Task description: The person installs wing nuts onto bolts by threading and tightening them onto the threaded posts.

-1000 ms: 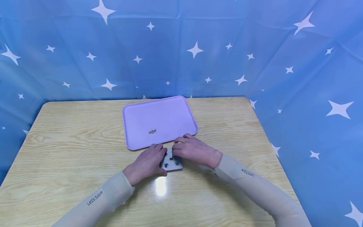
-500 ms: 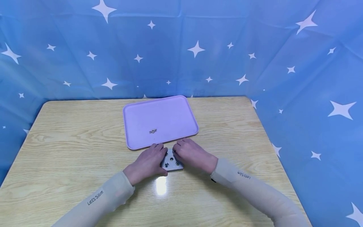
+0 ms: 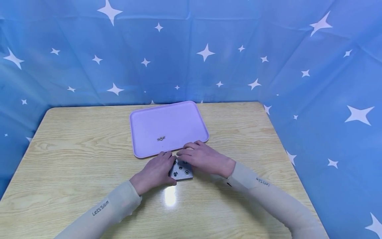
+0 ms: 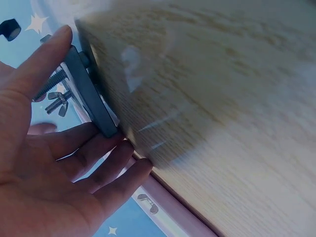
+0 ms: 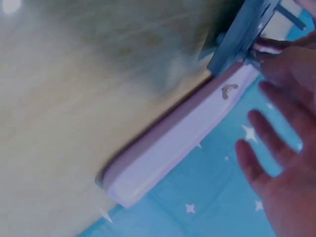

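Observation:
In the head view my left hand (image 3: pixel 156 169) grips the left edge of a small grey metal plate (image 3: pixel 180 175) with several holes. The left wrist view has the thumb over one edge and fingers under the other. Threaded bolts stand from the plate, one carrying a wing nut (image 4: pixel 61 102). My right hand (image 3: pixel 206 157) is over the plate's far right corner. In the right wrist view its thumb and index finger pinch close together at the wing nut, partly hidden and blurred; the other fingers are spread.
A purple tray (image 3: pixel 167 122) lies just beyond the plate, with small brass-coloured wing nuts (image 3: pixel 161 138) on it. The wooden table (image 3: pixel 74 149) extends all around. A blue star-patterned curtain (image 3: pixel 167 76) hangs behind and at the right.
My right hand curled inward over the plate half a second ago; now its fingers reach out again, further left over the far edge. The left hand, plate and tray stay put.

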Tool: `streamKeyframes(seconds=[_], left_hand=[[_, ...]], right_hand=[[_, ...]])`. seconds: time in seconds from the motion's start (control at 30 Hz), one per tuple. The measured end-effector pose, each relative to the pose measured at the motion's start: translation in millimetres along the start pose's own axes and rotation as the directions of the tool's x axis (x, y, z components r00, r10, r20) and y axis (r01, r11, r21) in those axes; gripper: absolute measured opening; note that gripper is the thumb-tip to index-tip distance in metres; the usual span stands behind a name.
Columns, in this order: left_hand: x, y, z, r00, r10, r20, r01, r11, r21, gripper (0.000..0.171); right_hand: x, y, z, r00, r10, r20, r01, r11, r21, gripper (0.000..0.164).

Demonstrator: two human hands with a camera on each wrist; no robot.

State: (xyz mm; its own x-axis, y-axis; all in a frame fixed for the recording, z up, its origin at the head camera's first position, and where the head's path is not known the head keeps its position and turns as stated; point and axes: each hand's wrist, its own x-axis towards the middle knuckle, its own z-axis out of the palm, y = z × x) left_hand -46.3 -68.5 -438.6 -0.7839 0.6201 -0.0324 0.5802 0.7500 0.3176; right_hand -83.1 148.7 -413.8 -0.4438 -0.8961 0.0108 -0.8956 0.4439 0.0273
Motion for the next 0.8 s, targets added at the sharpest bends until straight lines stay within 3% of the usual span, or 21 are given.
streamKeyframes(seconds=[0.1,0.3,0.7,0.8], left_hand=[[0.3,-0.4,0.5,1.000,-0.005,0.008,0.005,1.000,0.001,0.074],[1.4,-0.7,1.2,1.000,-0.010,0.012,0.010,1.000,-0.001,0.073],[1.1,-0.9,1.8,1.000,-0.019,0.015,0.019,1.000,-0.010,0.072],[0.8,-0.8,1.6,1.000,-0.017,0.014,0.017,1.000,-0.008,0.073]], right_hand=[[-1.1,3.5,-2.7,0.996,-0.084,0.040,0.085,0.996,-0.040,0.034],[0.3,4.7,-3.1,0.993,-0.100,0.064,0.105,0.992,-0.073,0.033],[5.3,-0.8,6.9,1.000,-0.018,-0.001,0.018,0.993,-0.113,0.009],[7.0,-3.9,11.2,0.998,0.022,-0.055,-0.027,0.996,-0.085,0.007]])
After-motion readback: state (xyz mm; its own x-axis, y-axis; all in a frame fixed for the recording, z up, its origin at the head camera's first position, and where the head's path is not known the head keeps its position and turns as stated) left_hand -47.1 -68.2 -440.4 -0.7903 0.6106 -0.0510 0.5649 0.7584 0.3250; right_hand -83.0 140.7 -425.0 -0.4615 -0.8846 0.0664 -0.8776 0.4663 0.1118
